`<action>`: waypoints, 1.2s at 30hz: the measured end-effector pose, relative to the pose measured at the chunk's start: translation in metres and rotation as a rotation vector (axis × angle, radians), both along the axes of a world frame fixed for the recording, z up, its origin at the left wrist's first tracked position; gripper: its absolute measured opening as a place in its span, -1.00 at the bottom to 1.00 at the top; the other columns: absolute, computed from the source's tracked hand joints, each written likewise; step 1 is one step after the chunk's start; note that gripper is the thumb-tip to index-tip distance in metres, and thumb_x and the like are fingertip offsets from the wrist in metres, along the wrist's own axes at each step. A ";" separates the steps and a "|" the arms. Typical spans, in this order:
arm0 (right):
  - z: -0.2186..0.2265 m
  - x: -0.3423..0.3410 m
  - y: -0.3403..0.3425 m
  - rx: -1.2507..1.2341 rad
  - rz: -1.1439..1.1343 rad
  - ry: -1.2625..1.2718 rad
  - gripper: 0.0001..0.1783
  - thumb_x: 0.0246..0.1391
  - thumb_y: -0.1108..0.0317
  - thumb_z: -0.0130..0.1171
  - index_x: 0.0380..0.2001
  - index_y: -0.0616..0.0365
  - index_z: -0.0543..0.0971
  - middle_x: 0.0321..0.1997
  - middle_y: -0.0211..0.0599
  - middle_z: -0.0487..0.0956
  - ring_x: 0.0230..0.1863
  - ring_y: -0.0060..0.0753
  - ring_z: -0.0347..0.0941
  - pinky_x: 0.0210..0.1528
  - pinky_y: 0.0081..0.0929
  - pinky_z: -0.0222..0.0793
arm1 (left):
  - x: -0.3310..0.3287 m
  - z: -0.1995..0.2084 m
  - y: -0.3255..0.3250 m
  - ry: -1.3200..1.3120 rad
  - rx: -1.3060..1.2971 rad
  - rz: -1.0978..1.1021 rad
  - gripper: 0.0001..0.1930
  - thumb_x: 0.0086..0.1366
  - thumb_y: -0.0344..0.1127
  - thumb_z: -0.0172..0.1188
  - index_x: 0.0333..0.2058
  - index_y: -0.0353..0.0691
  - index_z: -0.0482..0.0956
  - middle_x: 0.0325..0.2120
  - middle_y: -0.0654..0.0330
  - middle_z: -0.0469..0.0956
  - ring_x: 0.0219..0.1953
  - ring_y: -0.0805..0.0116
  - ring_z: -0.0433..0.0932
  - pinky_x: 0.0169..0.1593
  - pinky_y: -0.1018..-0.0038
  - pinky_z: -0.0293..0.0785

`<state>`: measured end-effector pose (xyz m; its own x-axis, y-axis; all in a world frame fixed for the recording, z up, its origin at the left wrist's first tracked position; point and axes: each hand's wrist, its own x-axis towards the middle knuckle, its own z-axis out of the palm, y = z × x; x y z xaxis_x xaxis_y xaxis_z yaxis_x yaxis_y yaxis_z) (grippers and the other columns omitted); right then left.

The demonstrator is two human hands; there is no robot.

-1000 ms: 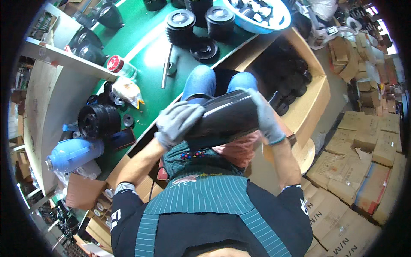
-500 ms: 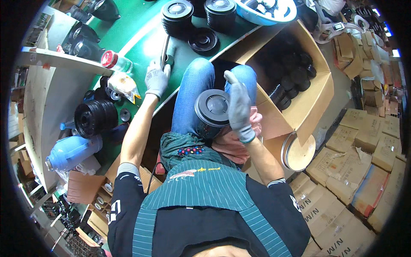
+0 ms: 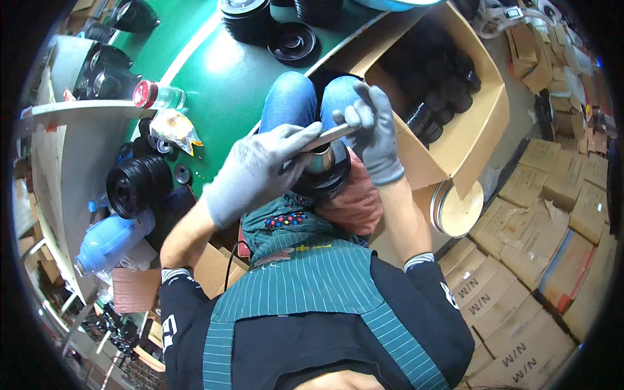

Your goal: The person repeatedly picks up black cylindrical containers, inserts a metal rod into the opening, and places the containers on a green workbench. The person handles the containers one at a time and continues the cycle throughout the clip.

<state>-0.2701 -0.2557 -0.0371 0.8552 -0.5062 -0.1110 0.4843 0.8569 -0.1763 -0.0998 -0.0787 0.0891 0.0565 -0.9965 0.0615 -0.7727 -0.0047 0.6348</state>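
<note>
In my lap, between my thighs, sits a black round lidded container (image 3: 337,175), partly hidden by my hands. Above its top lies a metal wrench-like tool (image 3: 334,135) with a flat handle and a round metal head. My left hand (image 3: 253,170), in a grey glove, is closed around the head end of this tool. My right hand (image 3: 378,136), also gloved, has its fingers curled at the far end of the handle, with the index finger raised. Under the container a pink cloth (image 3: 354,208) covers part of my lap.
A green table (image 3: 208,58) ahead carries a black lid (image 3: 292,43), stacked black lids (image 3: 246,23) and a red-capped jar (image 3: 159,95). At right stands an open cardboard box (image 3: 481,130) of black parts. A blue bottle (image 3: 107,247) and black discs (image 3: 136,185) are at left.
My left hand has come back from the table with the metal tool, now over the container. My right hand has moved from the container's side to the tool's handle.
</note>
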 end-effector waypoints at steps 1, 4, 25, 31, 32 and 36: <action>-0.009 0.006 -0.002 -0.167 -0.027 0.034 -0.50 0.61 0.07 -0.10 0.25 0.22 0.57 -0.61 -0.56 0.24 -0.46 -0.49 0.38 0.25 0.01 0.59 | -0.013 0.003 0.004 -0.024 -0.017 0.040 -0.47 0.38 -0.33 0.30 0.31 -0.23 0.51 -0.02 -0.02 0.66 -0.13 -0.05 0.71 -0.08 0.17 0.65; -0.032 0.036 -0.014 -0.280 0.077 0.063 -0.46 0.64 0.06 -0.19 0.26 0.26 0.57 -0.59 -0.60 0.29 -0.44 -0.59 0.36 0.36 0.01 0.54 | -0.052 0.010 0.006 -0.212 0.022 0.133 -0.26 0.31 -0.11 0.41 0.35 -0.37 0.39 0.14 -0.12 0.52 0.17 -0.07 0.54 0.26 0.04 0.44; 0.112 0.021 0.112 -2.275 0.568 0.011 -0.55 0.28 -0.05 0.13 -0.58 -0.02 0.56 -0.74 -0.33 0.48 -0.65 -0.23 0.48 -0.32 -0.17 0.45 | -0.018 -0.109 -0.140 0.829 0.099 -0.549 -0.50 0.67 -0.06 -0.10 0.17 -0.33 0.65 0.04 -0.01 0.72 0.12 0.19 0.66 0.35 0.24 0.46; 0.116 0.060 0.086 -1.869 0.528 -0.023 -0.67 0.23 0.09 0.15 -0.33 0.10 0.72 -0.54 -0.19 0.64 -0.51 -0.14 0.62 -0.37 -0.21 0.51 | -0.037 -0.126 -0.162 0.724 -0.037 -0.410 -0.51 0.61 0.01 -0.01 0.13 -0.26 0.69 0.04 -0.04 0.70 0.14 0.04 0.66 0.34 0.17 0.48; 0.111 0.056 0.077 -1.677 0.376 -0.049 -0.65 0.21 0.15 0.18 -0.17 0.18 0.75 -0.44 -0.16 0.70 -0.44 -0.24 0.67 -0.30 -0.32 0.55 | -0.031 -0.126 -0.158 0.598 -0.133 -0.306 -0.54 0.59 -0.02 0.03 0.16 -0.24 0.66 0.08 -0.06 0.67 0.16 0.01 0.65 0.33 0.18 0.50; 0.086 0.041 0.047 -0.826 0.367 0.138 -0.01 0.48 -0.38 -0.52 0.10 0.30 0.64 -0.08 0.02 0.75 -0.09 -0.08 0.70 0.11 -0.17 0.57 | 0.038 -0.131 -0.128 0.168 -0.688 0.007 -0.59 0.42 -0.28 0.26 0.20 -0.22 0.59 0.07 -0.07 0.63 0.13 -0.06 0.65 0.19 0.20 0.62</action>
<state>-0.2291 -0.2085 0.0489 0.9842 -0.1687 0.0529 0.1356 0.5284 -0.8381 -0.0622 -0.2069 -0.0424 0.1267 -0.7342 0.6671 -0.6652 0.4360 0.6062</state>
